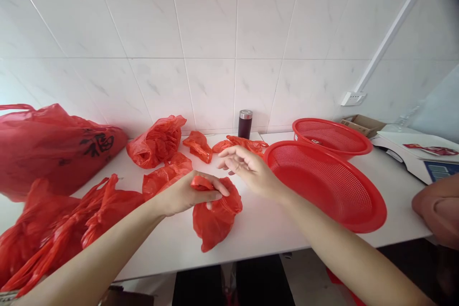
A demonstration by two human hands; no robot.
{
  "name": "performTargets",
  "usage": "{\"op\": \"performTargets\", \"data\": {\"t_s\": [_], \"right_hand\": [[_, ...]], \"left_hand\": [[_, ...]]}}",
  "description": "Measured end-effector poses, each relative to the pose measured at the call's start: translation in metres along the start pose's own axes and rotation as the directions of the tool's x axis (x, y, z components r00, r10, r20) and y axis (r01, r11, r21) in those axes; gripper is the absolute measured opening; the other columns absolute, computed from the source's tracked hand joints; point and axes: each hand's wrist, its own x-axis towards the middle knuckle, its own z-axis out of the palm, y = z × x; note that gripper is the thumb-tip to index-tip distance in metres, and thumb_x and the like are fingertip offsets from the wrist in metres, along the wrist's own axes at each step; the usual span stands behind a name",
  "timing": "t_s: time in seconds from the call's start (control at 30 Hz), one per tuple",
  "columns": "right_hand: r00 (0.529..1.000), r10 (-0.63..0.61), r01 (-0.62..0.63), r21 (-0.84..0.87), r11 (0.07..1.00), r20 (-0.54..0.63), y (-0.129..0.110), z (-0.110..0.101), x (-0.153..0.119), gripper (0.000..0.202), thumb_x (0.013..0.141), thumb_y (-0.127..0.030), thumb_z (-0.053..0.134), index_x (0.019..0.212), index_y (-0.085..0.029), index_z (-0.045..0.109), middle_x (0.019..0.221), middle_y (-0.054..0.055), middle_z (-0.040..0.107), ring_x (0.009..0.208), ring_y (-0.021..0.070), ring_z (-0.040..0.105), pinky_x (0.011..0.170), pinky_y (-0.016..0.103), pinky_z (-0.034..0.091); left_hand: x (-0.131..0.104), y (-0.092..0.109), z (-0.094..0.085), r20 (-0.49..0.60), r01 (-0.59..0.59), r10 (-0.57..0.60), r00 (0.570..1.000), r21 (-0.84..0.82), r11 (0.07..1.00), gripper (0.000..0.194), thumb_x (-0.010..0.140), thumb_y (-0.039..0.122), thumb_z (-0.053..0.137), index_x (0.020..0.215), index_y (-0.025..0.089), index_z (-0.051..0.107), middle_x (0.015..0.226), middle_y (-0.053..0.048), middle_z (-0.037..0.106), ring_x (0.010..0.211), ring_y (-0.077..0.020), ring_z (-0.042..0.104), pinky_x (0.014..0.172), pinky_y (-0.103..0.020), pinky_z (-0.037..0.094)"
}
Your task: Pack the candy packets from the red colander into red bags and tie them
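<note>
My left hand (193, 192) is closed around the gathered top of a small red plastic bag (217, 220), which hangs near the front edge of the white table (254, 229). What the bag holds, if anything, I cannot make out. Just to the right and above, my right hand (247, 167) hovers with its fingers apart and nothing in them. Behind the hands lie a crumpled red bag (198, 146) and more loose red plastic (247, 143). Another flattened red bag (167, 172) lies left of my left hand.
Red mesh baskets, one large (322, 191) and one farther back (332, 135), stand on the right. Beyond them are a scale (419, 148), a cardboard box (364, 124) and someone's arm (437, 205). A dark tumbler (245, 125) stands by the wall. Full red bags (53, 153) crowd the left.
</note>
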Motion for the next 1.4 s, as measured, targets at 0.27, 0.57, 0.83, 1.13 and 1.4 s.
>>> {"op": "performTargets", "data": {"t_s": [0.27, 0.57, 0.83, 1.13, 1.4], "right_hand": [[0.967, 0.222, -0.232, 0.071, 0.97, 0.125, 0.048, 0.023, 0.008, 0.041, 0.099, -0.038, 0.039, 0.137, -0.023, 0.044, 0.055, -0.007, 0.056, 0.066, 0.0145, 0.061, 0.081, 0.034, 0.045], [0.966, 0.188, -0.214, 0.141, 0.967, 0.176, 0.057, 0.029, 0.006, 0.019, 0.082, -0.032, 0.064, 0.074, -0.019, 0.053, 0.064, -0.005, 0.047, 0.06, 0.0099, 0.046, 0.059, 0.025, 0.039], [0.987, 0.152, -0.162, 0.471, 0.867, 0.06, 0.053, 0.026, 0.008, 0.029, 0.08, -0.04, 0.068, 0.073, -0.02, 0.048, 0.081, -0.002, 0.056, 0.079, 0.0127, 0.058, 0.079, 0.03, 0.049], [0.827, 0.337, -0.121, 0.443, 0.889, -0.451, 0.099, 0.033, 0.018, 0.037, 0.077, -0.048, 0.063, 0.081, -0.025, 0.034, 0.061, -0.01, 0.043, 0.048, 0.0075, 0.047, 0.054, 0.023, 0.047], [0.707, 0.412, -0.29, 0.296, 0.91, -0.575, 0.176, 0.04, 0.007, 0.029, 0.083, -0.052, 0.047, 0.086, -0.025, 0.037, 0.072, -0.003, 0.05, 0.056, 0.0131, 0.049, 0.056, 0.028, 0.046]], "left_hand": [[0.005, -0.034, 0.008, -0.331, -0.064, 0.406, 0.852, 0.704, 0.707, 0.031, 0.062, -0.001, 0.039, 0.08, 0.021, 0.051, 0.083, 0.001, 0.061, 0.057, -0.0111, 0.047, 0.052, -0.022, 0.032], [0.004, -0.043, 0.008, -0.336, -0.085, 0.541, 0.771, 0.788, 0.61, 0.028, 0.083, 0.013, 0.05, 0.108, 0.024, 0.047, 0.13, -0.008, 0.053, 0.087, -0.0156, 0.062, 0.05, -0.021, 0.036], [-0.001, -0.055, 0.012, -0.36, -0.112, 0.478, 0.801, 0.695, 0.71, 0.038, 0.087, 0.015, 0.046, 0.123, 0.026, 0.047, 0.123, -0.007, 0.06, 0.1, -0.02, 0.062, 0.075, -0.028, 0.048], [-0.018, -0.065, 0.004, -0.371, 0.046, 0.23, 0.9, 0.606, 0.794, 0.045, 0.097, 0.036, 0.033, 0.137, 0.027, 0.05, 0.118, -0.007, 0.067, 0.103, -0.0238, 0.063, 0.092, -0.035, 0.046], [-0.038, -0.097, 0.007, -0.424, 0.16, 0.042, 0.905, 0.43, 0.889, 0.04, 0.096, 0.047, 0.035, 0.115, 0.029, 0.064, 0.108, -0.004, 0.069, 0.104, -0.0239, 0.062, 0.093, -0.035, 0.045]]}}
